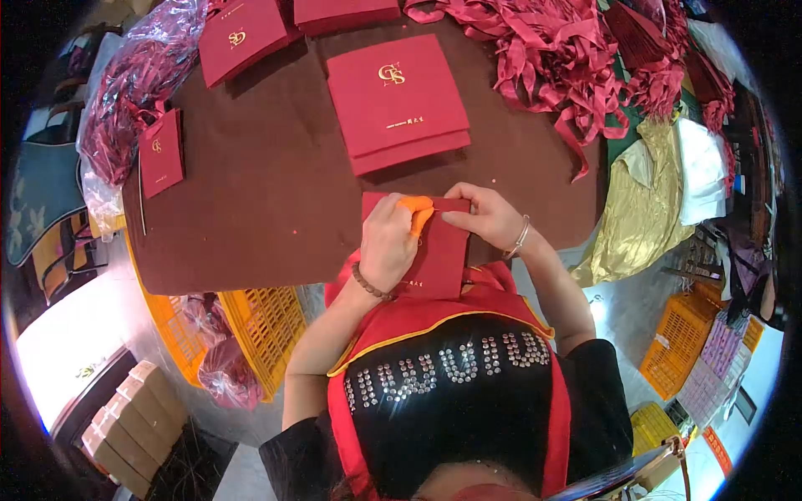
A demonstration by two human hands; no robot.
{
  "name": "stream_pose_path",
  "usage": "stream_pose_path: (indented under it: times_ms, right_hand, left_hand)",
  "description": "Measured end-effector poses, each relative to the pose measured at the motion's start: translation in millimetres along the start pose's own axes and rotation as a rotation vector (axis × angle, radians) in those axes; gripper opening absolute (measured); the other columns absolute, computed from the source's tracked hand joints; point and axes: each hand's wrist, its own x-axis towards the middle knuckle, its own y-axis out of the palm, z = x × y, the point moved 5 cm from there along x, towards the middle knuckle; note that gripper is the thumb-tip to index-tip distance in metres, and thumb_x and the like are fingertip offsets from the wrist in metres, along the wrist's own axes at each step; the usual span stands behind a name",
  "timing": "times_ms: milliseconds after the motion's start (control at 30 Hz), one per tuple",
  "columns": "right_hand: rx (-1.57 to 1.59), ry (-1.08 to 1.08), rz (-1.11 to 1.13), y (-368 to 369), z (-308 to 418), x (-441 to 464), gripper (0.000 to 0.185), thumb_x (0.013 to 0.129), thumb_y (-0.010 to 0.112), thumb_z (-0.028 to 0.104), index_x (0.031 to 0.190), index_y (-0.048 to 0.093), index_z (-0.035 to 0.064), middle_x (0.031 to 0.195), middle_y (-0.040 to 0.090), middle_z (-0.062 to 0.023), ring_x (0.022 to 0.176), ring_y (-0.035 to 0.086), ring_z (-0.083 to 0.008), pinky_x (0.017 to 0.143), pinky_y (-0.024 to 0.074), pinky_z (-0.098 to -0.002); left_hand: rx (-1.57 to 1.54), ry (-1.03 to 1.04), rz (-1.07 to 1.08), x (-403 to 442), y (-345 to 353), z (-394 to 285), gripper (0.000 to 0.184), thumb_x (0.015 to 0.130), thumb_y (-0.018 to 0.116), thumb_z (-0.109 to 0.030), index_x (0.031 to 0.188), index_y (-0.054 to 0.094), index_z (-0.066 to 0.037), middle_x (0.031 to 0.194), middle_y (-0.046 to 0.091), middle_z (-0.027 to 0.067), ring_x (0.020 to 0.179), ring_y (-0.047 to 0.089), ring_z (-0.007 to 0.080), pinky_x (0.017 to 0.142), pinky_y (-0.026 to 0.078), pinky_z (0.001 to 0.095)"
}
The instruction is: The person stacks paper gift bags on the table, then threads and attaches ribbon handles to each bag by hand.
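Bag [443, 257] judged light, stiff, creasable; best held at top edge. Pinched there by left grip [387, 238] and right grip [494, 219].

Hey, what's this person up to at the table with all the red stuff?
Someone is working on a flat red bag at the table's near edge. The left hand, with something orange at its fingers, and the right hand both hold it near its top edge. Ahead lies a stack of similar red pieces with gold marks, and beyond, to the right, a heap of red ribbons.
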Motion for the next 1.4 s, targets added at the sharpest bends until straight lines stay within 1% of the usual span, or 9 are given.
stream_pose_path:
  times_ms: [233,433,633,800,867,900,1167,1233,1400]
  right_hand:
    - [-0.128,-0.020,-0.027,0,0,-2,0.019,0.082,0.062,0.011,0.096,0.054,0.0009,0.081,0.057,0.0022,0.072,0.050,-0.0016,0.059,0.0415,-0.0184]
    - [-0.319,0.022,-0.118,1,23,-8,0.021,0.079,0.066,0.013,0.093,0.055,0.0006,0.073,0.058,0.0000,0.063,0.052,-0.0020,0.053,0.0428,-0.0204]
    - [-0.146,0.004,-0.171,1,16,-8,0.026,0.075,0.069,0.014,0.092,0.055,0.0001,0.070,0.058,-0.0020,0.054,0.054,-0.0042,0.047,0.0451,-0.0213]
    - [-0.178,0.040,-0.210,-2,12,-9,0.025,0.075,0.069,0.013,0.092,0.054,0.0006,0.073,0.058,-0.0028,0.055,0.054,-0.0049,0.049,0.0456,-0.0217]
    - [-0.340,-0.069,-0.179,-6,14,-9,0.026,0.075,0.069,0.012,0.092,0.053,0.0008,0.073,0.057,-0.0028,0.056,0.054,-0.0057,0.051,0.0448,-0.0222]
    - [-0.198,-0.011,-0.146,-3,19,-10,0.027,0.075,0.068,0.013,0.092,0.052,0.0005,0.072,0.055,-0.0033,0.057,0.055,-0.0072,0.053,0.0440,-0.0236]
    - [-0.244,-0.148,-0.122,-7,11,-6,0.024,0.077,0.067,0.012,0.093,0.052,0.0014,0.078,0.056,-0.0021,0.064,0.056,-0.0062,0.053,0.0450,-0.0217]
    - [-0.067,0.009,-0.084,-6,6,-5,0.024,0.080,0.064,0.012,0.098,0.052,0.0016,0.082,0.057,-0.0014,0.069,0.056,-0.0051,0.055,0.0467,-0.0200]
    - [0.218,0.100,-0.068,-3,-5,-1,0.025,0.084,0.059,0.012,0.104,0.050,0.0010,0.088,0.057,-0.0046,0.071,0.057,-0.0074,0.055,0.0496,-0.0211]
  left_hand:
    - [0.084,0.033,-0.047,-5,3,-7,0.011,0.075,0.063,-0.001,0.085,0.058,-0.001,0.077,0.058,0.0141,0.071,0.057,0.0320,0.060,0.046,0.0365]
    - [0.254,0.161,-0.119,-10,7,-20,0.020,0.065,0.061,0.003,0.084,0.057,0.000,0.082,0.055,0.0142,0.073,0.055,0.0313,0.061,0.046,0.0376]
    - [0.227,0.168,-0.141,-10,16,-16,0.022,0.065,0.062,0.001,0.086,0.056,-0.001,0.082,0.054,0.0143,0.072,0.054,0.0313,0.060,0.045,0.0376]
    - [0.235,0.135,-0.083,-5,17,-15,0.018,0.067,0.061,0.001,0.083,0.055,-0.001,0.079,0.054,0.0135,0.071,0.054,0.0311,0.059,0.045,0.0382]
    - [0.240,0.139,-0.046,-4,20,-16,0.016,0.067,0.059,0.001,0.082,0.055,-0.001,0.077,0.054,0.0129,0.070,0.053,0.0310,0.059,0.045,0.0380]
    - [0.231,0.183,-0.053,-2,25,-18,0.016,0.065,0.058,-0.001,0.081,0.054,-0.001,0.078,0.052,0.0137,0.070,0.053,0.0305,0.060,0.046,0.0377]
    - [0.268,0.217,-0.015,-4,26,-12,0.018,0.064,0.055,-0.003,0.081,0.054,0.000,0.083,0.052,0.0149,0.075,0.053,0.0300,0.064,0.046,0.0374]
    - [0.149,0.188,-0.077,-3,23,-6,0.015,0.067,0.058,-0.001,0.081,0.055,0.000,0.081,0.054,0.0145,0.073,0.054,0.0307,0.062,0.046,0.0374]
    - [-0.031,0.056,-0.175,3,14,3,0.012,0.075,0.061,0.001,0.086,0.058,-0.002,0.080,0.060,0.0131,0.072,0.059,0.0302,0.063,0.047,0.0336]
